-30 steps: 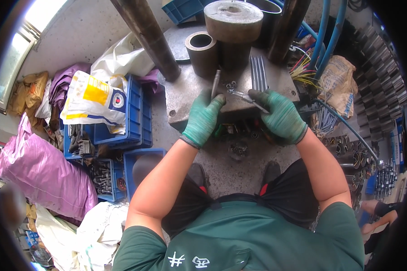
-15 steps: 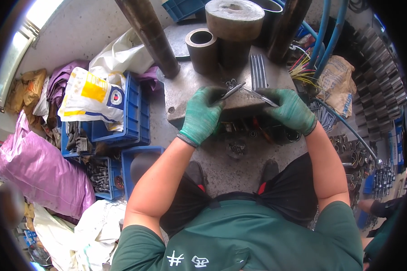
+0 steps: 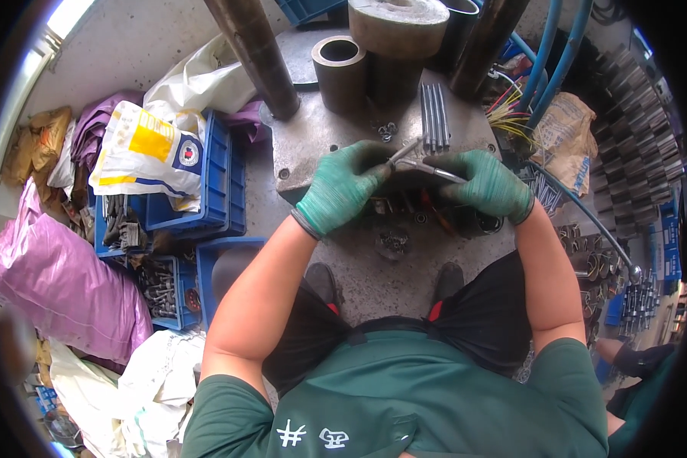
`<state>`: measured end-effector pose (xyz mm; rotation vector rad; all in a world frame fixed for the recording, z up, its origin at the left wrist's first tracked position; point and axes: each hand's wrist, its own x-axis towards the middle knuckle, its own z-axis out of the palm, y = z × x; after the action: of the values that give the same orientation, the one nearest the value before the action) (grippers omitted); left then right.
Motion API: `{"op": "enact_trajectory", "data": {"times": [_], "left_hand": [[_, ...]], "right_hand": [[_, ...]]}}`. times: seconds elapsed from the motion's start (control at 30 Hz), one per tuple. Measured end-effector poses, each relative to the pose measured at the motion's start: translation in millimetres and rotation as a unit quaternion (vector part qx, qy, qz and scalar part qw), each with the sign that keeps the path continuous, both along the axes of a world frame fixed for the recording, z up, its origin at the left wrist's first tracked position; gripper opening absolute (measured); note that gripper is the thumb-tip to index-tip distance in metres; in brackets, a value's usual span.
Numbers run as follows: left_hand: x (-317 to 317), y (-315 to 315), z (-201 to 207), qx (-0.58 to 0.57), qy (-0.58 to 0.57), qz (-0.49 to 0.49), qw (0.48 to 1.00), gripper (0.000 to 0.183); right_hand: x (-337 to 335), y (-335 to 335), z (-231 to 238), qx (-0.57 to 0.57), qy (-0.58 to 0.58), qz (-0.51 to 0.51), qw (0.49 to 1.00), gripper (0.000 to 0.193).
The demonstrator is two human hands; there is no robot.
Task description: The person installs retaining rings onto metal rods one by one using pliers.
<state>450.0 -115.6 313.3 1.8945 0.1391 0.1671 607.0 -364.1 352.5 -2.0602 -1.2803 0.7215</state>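
Observation:
My left hand [image 3: 342, 187], in a green knit glove, is closed on a slim metal rod [image 3: 409, 148] that tilts up to the right. My right hand [image 3: 487, 185], gloved the same way, grips another metal rod [image 3: 444, 175], whose far end points left. The two rods come close together between my hands; whether they touch I cannot tell. Both are held over the front edge of a heavy steel plate [image 3: 305, 145]. Behind them on the plate lie several straight metal rods [image 3: 435, 114] side by side and a small cluster of nut-like rings [image 3: 388, 131].
A steel tube [image 3: 338, 80] and a thick round block [image 3: 398, 27] stand on the plate between two upright columns [image 3: 256, 57]. Blue crates [image 3: 221, 183] and a purple sack [image 3: 69, 275] are at left. Hoses [image 3: 546, 61] and metal parts are at right, with another person's arm [image 3: 637, 359].
The rod tips have come closer together, with my left hand shifted slightly right and down against the plate. The whole view has tilted a little.

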Motion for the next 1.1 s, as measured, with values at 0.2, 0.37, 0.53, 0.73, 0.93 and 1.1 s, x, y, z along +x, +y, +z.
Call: {"op": "enact_trajectory", "data": {"times": [0.2,0.37,0.53,0.73,0.93,1.1], "left_hand": [[-6,9,10,-0.109,0.034,-0.091,0.989,0.066],[1,5,-3,-0.155,-0.039,-0.054,0.986,0.056],[-1,1,7,-0.248,0.0,-0.029,0.968,0.048],[1,3,-3,-0.309,0.019,-0.027,0.95,0.052],[2,4,-1,-0.471,0.017,-0.032,0.881,0.055],[8,8,-12,-0.546,0.03,-0.033,0.836,0.058]], "right_hand": [[1,2,7,0.05,0.141,-0.062,0.987,0.06],[-13,12,9,0.004,0.138,-0.031,0.99,0.056],[-25,21,13,-0.014,0.187,-0.028,0.982,0.054],[-27,26,16,-0.066,0.178,-0.046,0.981,0.055],[-30,27,5,0.014,0.177,-0.04,0.983,0.057],[-31,32,-8,0.058,0.072,-0.033,0.995,0.055]]}}
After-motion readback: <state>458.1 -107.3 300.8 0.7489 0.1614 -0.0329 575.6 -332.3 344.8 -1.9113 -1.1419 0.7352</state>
